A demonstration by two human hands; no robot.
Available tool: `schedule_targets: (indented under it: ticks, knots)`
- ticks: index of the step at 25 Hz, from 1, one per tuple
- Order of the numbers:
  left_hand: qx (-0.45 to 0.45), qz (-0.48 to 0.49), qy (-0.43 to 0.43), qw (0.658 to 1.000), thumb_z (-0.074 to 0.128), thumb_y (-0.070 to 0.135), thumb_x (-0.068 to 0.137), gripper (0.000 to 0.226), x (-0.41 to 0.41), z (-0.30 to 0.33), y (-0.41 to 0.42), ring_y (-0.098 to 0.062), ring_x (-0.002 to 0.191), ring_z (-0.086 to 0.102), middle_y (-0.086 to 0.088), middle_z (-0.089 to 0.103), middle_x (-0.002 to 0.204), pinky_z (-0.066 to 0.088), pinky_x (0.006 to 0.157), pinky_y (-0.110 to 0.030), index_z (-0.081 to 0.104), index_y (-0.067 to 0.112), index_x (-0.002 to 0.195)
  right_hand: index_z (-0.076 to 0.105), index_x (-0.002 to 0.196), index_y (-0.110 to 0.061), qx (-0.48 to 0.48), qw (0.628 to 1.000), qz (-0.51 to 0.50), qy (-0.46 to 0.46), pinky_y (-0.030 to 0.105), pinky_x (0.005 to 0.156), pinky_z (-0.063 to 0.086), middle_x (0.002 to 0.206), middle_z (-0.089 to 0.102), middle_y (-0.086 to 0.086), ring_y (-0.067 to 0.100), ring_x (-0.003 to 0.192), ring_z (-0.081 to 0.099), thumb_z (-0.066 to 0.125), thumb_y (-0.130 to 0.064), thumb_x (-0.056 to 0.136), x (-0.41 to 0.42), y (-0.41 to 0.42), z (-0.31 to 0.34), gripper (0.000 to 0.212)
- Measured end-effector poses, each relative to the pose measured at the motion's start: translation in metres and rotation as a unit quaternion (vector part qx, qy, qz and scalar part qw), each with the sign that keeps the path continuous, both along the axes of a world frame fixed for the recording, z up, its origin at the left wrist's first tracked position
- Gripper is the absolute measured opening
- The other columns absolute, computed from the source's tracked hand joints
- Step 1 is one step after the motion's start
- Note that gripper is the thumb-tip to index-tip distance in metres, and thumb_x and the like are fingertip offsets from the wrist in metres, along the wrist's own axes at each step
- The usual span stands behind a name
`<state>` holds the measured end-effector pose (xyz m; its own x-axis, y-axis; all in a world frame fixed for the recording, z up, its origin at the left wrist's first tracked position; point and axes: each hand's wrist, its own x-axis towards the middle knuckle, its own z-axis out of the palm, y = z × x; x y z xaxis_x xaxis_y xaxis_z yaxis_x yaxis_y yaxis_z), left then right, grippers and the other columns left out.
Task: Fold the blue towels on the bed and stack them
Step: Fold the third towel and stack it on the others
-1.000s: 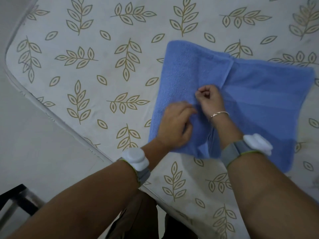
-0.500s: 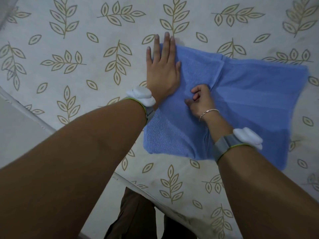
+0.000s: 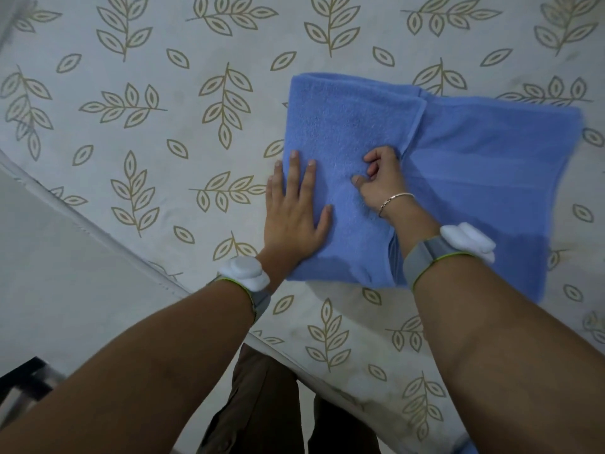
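A blue towel [image 3: 474,165] lies on the bed, partly folded, with a thicker folded flap [image 3: 350,119] over its left half. My left hand [image 3: 294,214] lies flat with fingers spread on the flap's left edge, partly over the sheet. My right hand [image 3: 381,181] rests curled in the middle of the towel, its fingers pinching the cloth near the flap's right edge.
The bed [image 3: 163,109] has a white sheet printed with gold leaves. Its piped edge [image 3: 98,234] runs diagonally from left to lower right, with grey floor [image 3: 65,306] beyond. A dark object [image 3: 23,378] stands at the lower left. My trouser legs [image 3: 262,414] show at the bottom.
My left hand has slid down the flap's left side from its far corner toward me, staying flat. My right hand has stayed on the middle of the towel.
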<state>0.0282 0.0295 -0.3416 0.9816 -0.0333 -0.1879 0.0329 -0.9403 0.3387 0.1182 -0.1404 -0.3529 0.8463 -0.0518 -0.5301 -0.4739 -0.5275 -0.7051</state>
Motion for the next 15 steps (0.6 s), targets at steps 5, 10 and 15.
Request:
schedule_targets:
  ticks: [5, 10, 15]
  knots:
    - [-0.283, 0.297, 0.042, 0.911, 0.072, 0.044, 0.077, 0.053, 0.013, 0.018, 0.025, -0.012, 0.099, 0.063, 0.004, 0.066, 0.111, 0.053, 0.091, -0.040, 0.059, 0.016, 0.120, 0.053, 0.123, -0.008, -0.081, 0.985, 0.062, -0.140, 0.034, 0.096, 0.042, 0.110, 0.047, 0.004, 0.024, 0.101, 0.051, 0.068, -0.012, 0.076, -0.043, 0.000, 0.019, 0.050]
    - [-0.496, 0.284, 0.228, 0.789, 0.082, 0.029, 0.071, 0.060, 0.005, 0.036, 0.038, -0.017, 0.102, 0.070, 0.001, 0.070, 0.117, 0.058, 0.091, -0.046, 0.060, 0.015, 0.125, 0.034, 0.148, -0.020, -0.255, 0.960, 0.106, -0.046, 0.033, 0.113, 0.014, 0.159, 0.022, 0.010, 0.030, 0.144, 0.024, 0.059, -0.037, 0.089, -0.101, -0.008, 0.034, 0.067]
    - [-0.604, 0.243, 0.171, 0.740, 0.081, 0.026, 0.056, 0.085, -0.006, 0.087, 0.044, -0.022, 0.110, 0.066, -0.004, 0.063, 0.126, 0.058, 0.088, -0.040, 0.047, 0.016, 0.133, 0.029, 0.151, -0.014, -0.113, 0.992, 0.061, 0.001, 0.031, 0.117, 0.006, 0.159, 0.025, 0.007, 0.019, 0.148, 0.019, 0.040, -0.034, 0.103, -0.106, 0.022, 0.070, 0.053]
